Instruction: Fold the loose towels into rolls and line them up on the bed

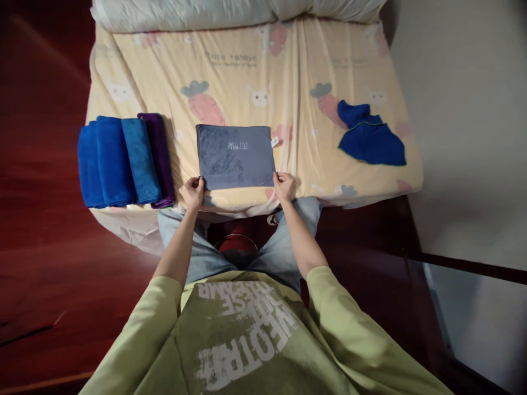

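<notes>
A grey towel (pixel 234 156) with pale lettering lies flat as a rectangle on the bed in front of me. Its small white tag (pixel 275 141) sticks out at the right edge. My left hand (pixel 192 193) pinches the near left corner of this towel. At the near right corner, my right hand (pixel 284 185) pinches it the same way. Left of the towel, several folded towels (pixel 109 159) in blue and purple lie side by side. To the right is a crumpled blue cloth (pixel 373 141) with a green edge.
The bed has a yellow sheet (pixel 152 71) printed with carrots and rabbits. A pale rolled quilt (pixel 185 13) lies along its far side. Dark red floor (pixel 41 247) shows at left, and a light wall (pixel 461 109) stands at right. My knees touch the bed's near edge.
</notes>
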Action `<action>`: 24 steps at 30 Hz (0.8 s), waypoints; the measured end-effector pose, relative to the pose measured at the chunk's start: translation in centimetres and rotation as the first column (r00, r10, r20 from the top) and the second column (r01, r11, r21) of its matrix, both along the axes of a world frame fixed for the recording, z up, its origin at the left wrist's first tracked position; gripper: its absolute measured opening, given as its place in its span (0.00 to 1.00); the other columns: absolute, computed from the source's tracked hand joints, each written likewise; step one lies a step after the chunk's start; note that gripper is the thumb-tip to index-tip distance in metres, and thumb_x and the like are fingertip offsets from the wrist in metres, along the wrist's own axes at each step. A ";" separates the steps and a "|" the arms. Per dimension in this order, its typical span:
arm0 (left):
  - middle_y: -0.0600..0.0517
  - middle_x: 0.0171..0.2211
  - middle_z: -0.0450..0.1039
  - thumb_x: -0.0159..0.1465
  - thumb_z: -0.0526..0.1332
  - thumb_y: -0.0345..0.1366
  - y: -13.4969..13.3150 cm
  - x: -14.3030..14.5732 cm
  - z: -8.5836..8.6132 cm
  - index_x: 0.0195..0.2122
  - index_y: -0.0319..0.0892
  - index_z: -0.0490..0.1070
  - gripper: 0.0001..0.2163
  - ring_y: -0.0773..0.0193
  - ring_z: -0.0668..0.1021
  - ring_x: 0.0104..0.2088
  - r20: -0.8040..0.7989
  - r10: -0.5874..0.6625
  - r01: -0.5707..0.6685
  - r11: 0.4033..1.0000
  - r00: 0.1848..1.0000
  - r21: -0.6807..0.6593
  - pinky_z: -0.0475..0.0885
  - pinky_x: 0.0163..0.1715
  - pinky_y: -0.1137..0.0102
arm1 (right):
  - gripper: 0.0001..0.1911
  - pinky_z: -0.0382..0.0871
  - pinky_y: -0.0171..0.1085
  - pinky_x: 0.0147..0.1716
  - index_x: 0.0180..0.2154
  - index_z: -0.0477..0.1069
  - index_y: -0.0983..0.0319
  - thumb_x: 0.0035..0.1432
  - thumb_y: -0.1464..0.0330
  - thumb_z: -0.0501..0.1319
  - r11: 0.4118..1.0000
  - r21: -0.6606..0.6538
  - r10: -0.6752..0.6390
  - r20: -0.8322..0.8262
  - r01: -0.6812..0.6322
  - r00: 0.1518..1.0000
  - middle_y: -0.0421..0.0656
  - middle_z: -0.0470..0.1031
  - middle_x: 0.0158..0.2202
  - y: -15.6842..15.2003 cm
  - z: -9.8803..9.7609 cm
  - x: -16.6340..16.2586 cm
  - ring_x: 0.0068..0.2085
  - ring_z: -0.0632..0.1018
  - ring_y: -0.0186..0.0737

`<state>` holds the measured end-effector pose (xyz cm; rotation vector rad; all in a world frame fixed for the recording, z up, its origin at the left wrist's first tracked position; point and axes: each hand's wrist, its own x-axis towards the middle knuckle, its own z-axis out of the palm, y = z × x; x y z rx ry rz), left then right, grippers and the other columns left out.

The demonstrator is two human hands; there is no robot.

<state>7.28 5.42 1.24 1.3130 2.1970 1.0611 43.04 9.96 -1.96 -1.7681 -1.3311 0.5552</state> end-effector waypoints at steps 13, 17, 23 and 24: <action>0.46 0.40 0.78 0.69 0.61 0.41 -0.5 1.1 0.5 0.42 0.44 0.76 0.08 0.54 0.80 0.42 -0.177 -0.023 0.024 1.000 0.984 0.006 0.73 0.46 0.63 | 0.13 0.77 0.46 0.48 0.47 0.75 0.60 0.67 0.59 0.62 0.999 0.016 -0.034 0.094 0.033 0.995 0.48 0.80 0.37 -0.7 1.1 -0.9 0.41 0.82 0.48; 0.42 0.55 0.75 0.70 0.59 0.36 -0.2 -0.3 0.4 0.46 0.46 0.78 0.09 0.47 0.74 0.58 -0.304 -0.273 0.299 0.953 0.913 0.042 0.68 0.58 0.54 | 0.13 0.68 0.53 0.63 0.48 0.79 0.59 0.69 0.68 0.57 0.960 0.073 0.237 0.296 -0.269 0.925 0.54 0.77 0.54 -1.0 1.7 0.1 0.58 0.77 0.54; 0.41 0.61 0.75 0.69 0.56 0.34 0.3 -2.6 1.0 0.55 0.44 0.78 0.17 0.45 0.73 0.63 -0.263 -0.753 0.759 0.643 0.603 -0.102 0.62 0.67 0.47 | 0.26 0.57 0.59 0.71 0.62 0.75 0.56 0.65 0.73 0.57 0.672 -0.117 0.712 0.376 -0.731 0.594 0.47 0.74 0.65 -1.5 3.5 2.5 0.67 0.72 0.54; 0.40 0.62 0.74 0.69 0.56 0.34 0.2 -2.8 1.1 0.58 0.43 0.76 0.18 0.46 0.73 0.64 -0.253 -0.763 0.767 0.633 0.595 -0.104 0.62 0.67 0.48 | 0.28 0.56 0.59 0.72 0.63 0.74 0.56 0.64 0.73 0.56 0.663 -0.119 0.720 0.372 -0.739 0.586 0.46 0.73 0.66 -1.7 3.8 2.7 0.68 0.71 0.52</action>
